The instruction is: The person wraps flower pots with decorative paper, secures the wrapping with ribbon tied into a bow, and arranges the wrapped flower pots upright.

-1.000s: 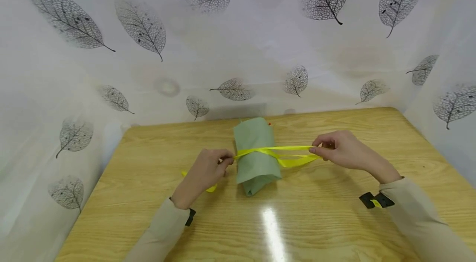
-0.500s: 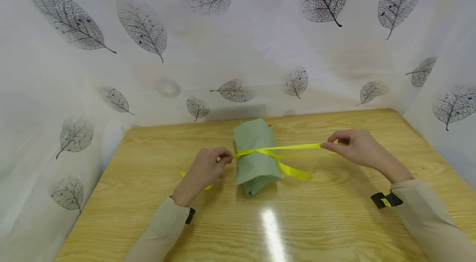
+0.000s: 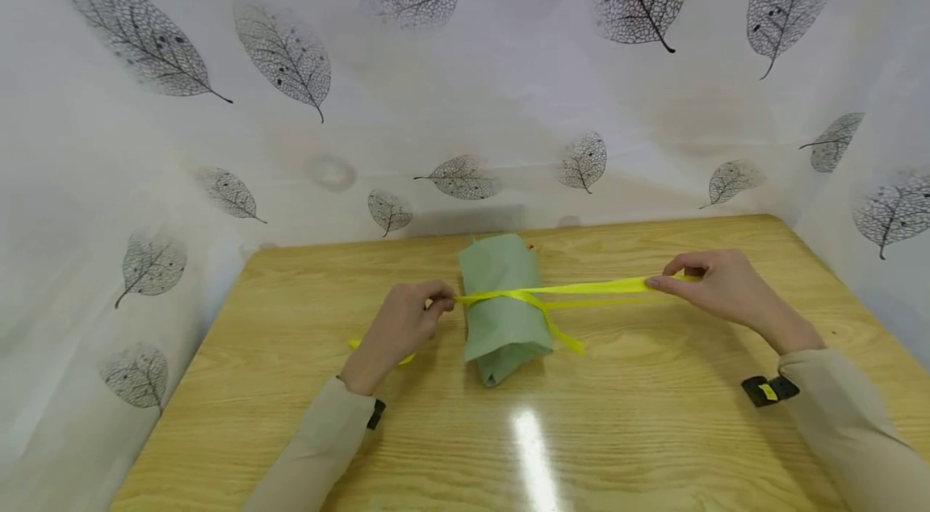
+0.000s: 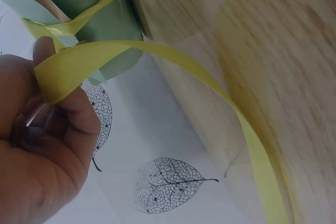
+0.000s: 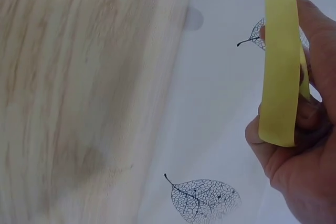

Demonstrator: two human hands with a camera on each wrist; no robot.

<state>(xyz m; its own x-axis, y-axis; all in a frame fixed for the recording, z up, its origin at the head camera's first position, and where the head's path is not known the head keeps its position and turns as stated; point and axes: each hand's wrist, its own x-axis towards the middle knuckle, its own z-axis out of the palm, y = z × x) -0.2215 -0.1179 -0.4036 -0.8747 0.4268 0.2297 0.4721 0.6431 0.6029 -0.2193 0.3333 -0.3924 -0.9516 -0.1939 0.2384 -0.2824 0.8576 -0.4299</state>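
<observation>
A pale green wrapped bundle point(image 3: 503, 326) lies on the table, with a yellow ribbon point(image 3: 581, 288) tied across its middle. At the bundle's left edge, my left hand point(image 3: 400, 326) pinches the ribbon between thumb and finger. From that pinch a loose tail point(image 4: 184, 62) curves down toward the table in the left wrist view. Well out to the right, my right hand point(image 3: 730, 290) grips the other side of the ribbon and stretches it nearly straight. The right wrist view has a flat ribbon length point(image 5: 281, 66) over the fingers. A short tail point(image 3: 568, 341) hangs at the bundle's right side.
A wood-grain table point(image 3: 625, 431) carries everything. White cloth point(image 3: 508, 84) printed with dark leaf skeletons hangs behind it and at both sides. A tiny red bit point(image 3: 531, 247) peeks out behind the bundle's far end. Black bands sit at both cuffs.
My right hand has moved to the right, drawing the ribbon out longer and tauter. The slack loop on the right has dropped and shrunk to a short tail. The left hand has barely moved.
</observation>
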